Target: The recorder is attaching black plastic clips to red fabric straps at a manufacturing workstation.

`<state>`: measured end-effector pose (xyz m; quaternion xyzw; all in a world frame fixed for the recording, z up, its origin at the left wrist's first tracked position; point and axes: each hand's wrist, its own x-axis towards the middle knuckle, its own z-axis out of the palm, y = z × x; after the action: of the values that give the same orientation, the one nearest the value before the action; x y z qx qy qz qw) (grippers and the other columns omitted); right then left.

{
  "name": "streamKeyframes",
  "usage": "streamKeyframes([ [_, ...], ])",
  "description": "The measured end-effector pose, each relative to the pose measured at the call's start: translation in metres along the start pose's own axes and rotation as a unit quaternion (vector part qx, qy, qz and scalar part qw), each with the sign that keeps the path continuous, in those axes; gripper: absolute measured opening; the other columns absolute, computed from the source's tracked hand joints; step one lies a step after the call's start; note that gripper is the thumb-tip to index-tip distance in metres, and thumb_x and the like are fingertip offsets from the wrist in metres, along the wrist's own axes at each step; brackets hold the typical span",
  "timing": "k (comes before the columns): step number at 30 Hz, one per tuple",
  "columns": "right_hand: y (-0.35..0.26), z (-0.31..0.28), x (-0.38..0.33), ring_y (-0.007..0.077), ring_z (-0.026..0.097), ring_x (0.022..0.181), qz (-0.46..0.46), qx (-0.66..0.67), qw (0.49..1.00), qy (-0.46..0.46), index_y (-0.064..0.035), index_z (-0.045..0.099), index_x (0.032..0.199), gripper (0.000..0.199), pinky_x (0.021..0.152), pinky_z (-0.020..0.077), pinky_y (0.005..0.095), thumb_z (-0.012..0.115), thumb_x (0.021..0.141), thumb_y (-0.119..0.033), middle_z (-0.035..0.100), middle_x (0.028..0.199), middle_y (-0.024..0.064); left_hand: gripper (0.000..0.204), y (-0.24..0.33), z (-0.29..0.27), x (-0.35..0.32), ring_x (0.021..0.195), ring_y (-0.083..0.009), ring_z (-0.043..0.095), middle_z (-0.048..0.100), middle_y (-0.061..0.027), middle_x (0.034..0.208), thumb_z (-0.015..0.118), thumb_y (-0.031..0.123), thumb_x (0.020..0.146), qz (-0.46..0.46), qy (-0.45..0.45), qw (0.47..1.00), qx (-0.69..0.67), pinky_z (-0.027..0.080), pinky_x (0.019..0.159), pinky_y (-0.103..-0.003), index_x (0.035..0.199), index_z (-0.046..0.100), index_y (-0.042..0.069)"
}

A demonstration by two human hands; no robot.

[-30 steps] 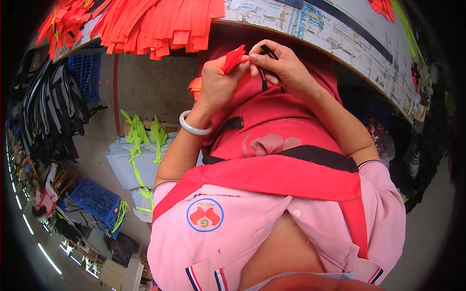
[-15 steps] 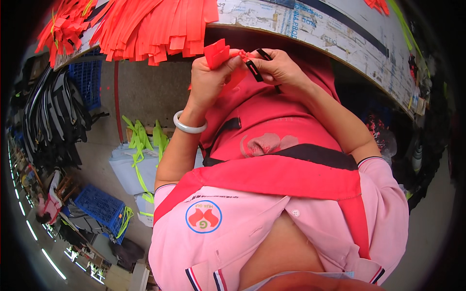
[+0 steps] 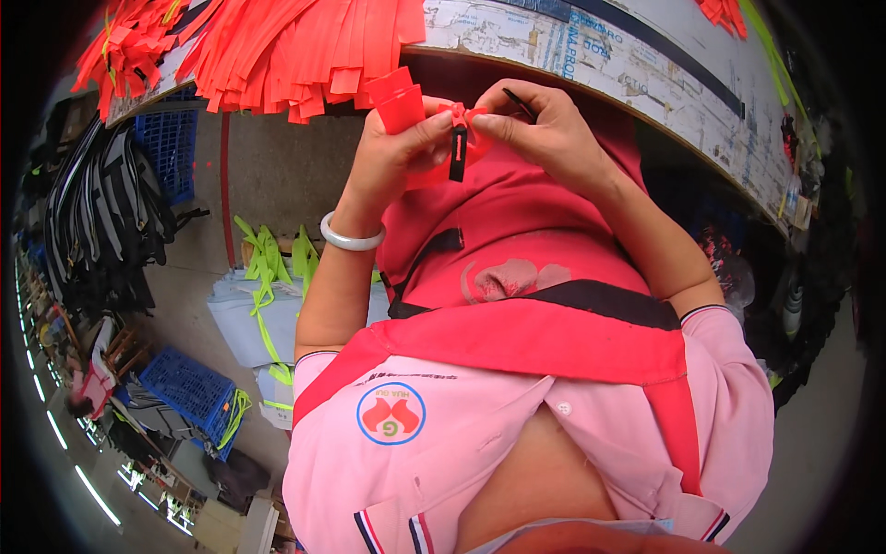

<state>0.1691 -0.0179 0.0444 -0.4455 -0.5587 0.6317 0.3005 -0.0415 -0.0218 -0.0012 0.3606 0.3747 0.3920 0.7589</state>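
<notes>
"How does the grip stand?"

"Closed on both sides. The left hand (image 3: 386, 155) clamps a folded red strip (image 3: 397, 102) between thumb and fingers. Just beside it, the right hand (image 3: 556, 138) has thumb and fingertips drawn together on what looks like the same strip."

"And the black bits?"

"A slotted black piece (image 3: 458, 157) hangs from the gathered red between the hands. A second black piece (image 3: 520, 103) sits among the right fingers. Whether the red is knotted or only looped, I can't tell."

"Where might it slip?"

"At that gather, I'd say. Should the left thumb ease, the folds could spread and let the slotted piece drop. An uneven pull could twist the loop. And the second piece may cramp the right pinch, so it could fall too."

"Onto what?"

"The red apron (image 3: 517, 231), probably, or the floor (image 3: 189, 268). Beyond, on the bench (image 3: 664, 97), a heap of red strips (image 3: 295, 55) overhangs the edge near the left hand; a stray end could tangle there."
</notes>
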Motion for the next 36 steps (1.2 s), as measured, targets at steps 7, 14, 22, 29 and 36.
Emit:
streamKeyframes([
  [7, 0.007, -0.002, 0.003, 0.0062, 0.057, 0.078, -0.002, -0.020, 1.000, -0.002, 0.0016, 0.066, 0.088, 0.018, 0.073, 0.0467, 0.0230, 0.068, 0.087, -0.016, 0.065, 0.081, 0.0024, 0.017, 0.001, -0.001, 0.000, 0.060, -0.0078, 0.054, 0.062, -0.0020, 0.075, 0.064, 0.011, 0.090, -0.008, -0.001, 1.000, 0.015, 0.042, 0.054, -0.020, 0.102, 0.065, -0.001],
  [14, 0.004, 0.000, 0.001, 0.0037, 0.054, 0.071, 0.037, 0.012, 0.999, -0.002, -0.0005, 0.066, 0.088, 0.017, 0.064, 0.0431, 0.0201, 0.068, 0.087, -0.017, 0.062, 0.077, -0.0003, 0.017, 0.004, 0.002, -0.001, 0.055, -0.0049, 0.050, 0.061, -0.0011, 0.070, 0.063, 0.013, 0.091, -0.004, -0.006, 0.999, 0.040, 0.034, 0.047, -0.018, 0.098, 0.067, -0.001],
  [22, -0.004, -0.002, -0.001, -0.0004, 0.041, 0.059, 0.088, 0.035, 0.995, -0.037, -0.0024, 0.065, 0.086, 0.015, 0.051, 0.0316, 0.0183, 0.068, 0.087, -0.017, 0.058, 0.074, -0.0036, 0.016, 0.002, -0.001, -0.003, 0.055, -0.0052, 0.050, 0.065, -0.0028, 0.074, 0.065, 0.014, 0.089, -0.042, -0.016, 0.999, 0.009, 0.034, 0.046, -0.018, 0.097, 0.067, 0.000],
  [29, -0.004, 0.000, -0.001, 0.0008, 0.045, 0.062, 0.093, 0.013, 0.995, -0.037, -0.0023, 0.064, 0.084, 0.016, 0.053, 0.0339, 0.0181, 0.069, 0.085, -0.017, 0.059, 0.074, -0.0024, 0.018, 0.004, -0.003, -0.004, 0.055, -0.0045, 0.049, 0.060, -0.0004, 0.072, 0.065, 0.014, 0.088, -0.052, -0.026, 0.998, 0.004, 0.032, 0.046, -0.018, 0.099, 0.065, 0.000],
  [36, 0.004, 0.001, -0.001, -0.0001, 0.042, 0.057, 0.119, 0.053, 0.991, -0.037, -0.0034, 0.064, 0.084, 0.014, 0.049, 0.0306, 0.0181, 0.069, 0.085, -0.017, 0.058, 0.072, -0.0026, 0.018, 0.010, -0.002, -0.005, 0.052, -0.0037, 0.045, 0.056, 0.0004, 0.065, 0.067, 0.014, 0.087, -0.065, -0.037, 0.997, 0.018, 0.029, 0.045, -0.019, 0.096, 0.066, -0.002],
])
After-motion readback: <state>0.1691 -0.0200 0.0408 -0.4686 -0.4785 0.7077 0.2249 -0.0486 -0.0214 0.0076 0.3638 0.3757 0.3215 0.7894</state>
